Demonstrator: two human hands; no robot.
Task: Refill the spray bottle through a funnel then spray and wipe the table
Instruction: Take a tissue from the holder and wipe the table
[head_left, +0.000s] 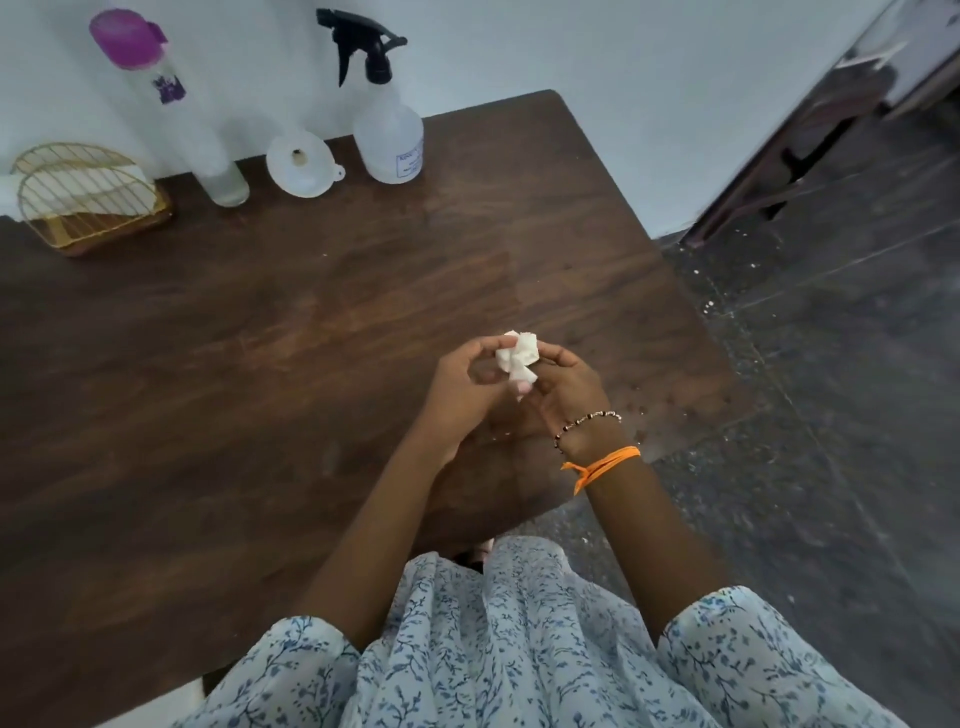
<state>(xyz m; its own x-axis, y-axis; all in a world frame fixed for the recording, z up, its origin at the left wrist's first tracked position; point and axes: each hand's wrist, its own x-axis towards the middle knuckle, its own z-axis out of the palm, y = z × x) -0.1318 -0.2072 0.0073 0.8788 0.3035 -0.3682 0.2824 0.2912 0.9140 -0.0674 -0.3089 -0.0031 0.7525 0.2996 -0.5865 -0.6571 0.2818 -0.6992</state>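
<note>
A crumpled white tissue (517, 356) is held above the dark wooden table (260, 364), pinched between my left hand (470, 384) and my right hand (563, 389). The clear spray bottle (387, 130) with a black trigger head stands at the table's far edge by the wall. A white funnel (298, 163) lies beside it on its left. Further left stands a tall clear water bottle (166, 104) with a purple cap.
A gold wire napkin holder (83, 202) with white napkins sits at the far left by the wall. The table's right edge drops to a dark speckled floor (831, 364). Wet marks show on the table near the right corner.
</note>
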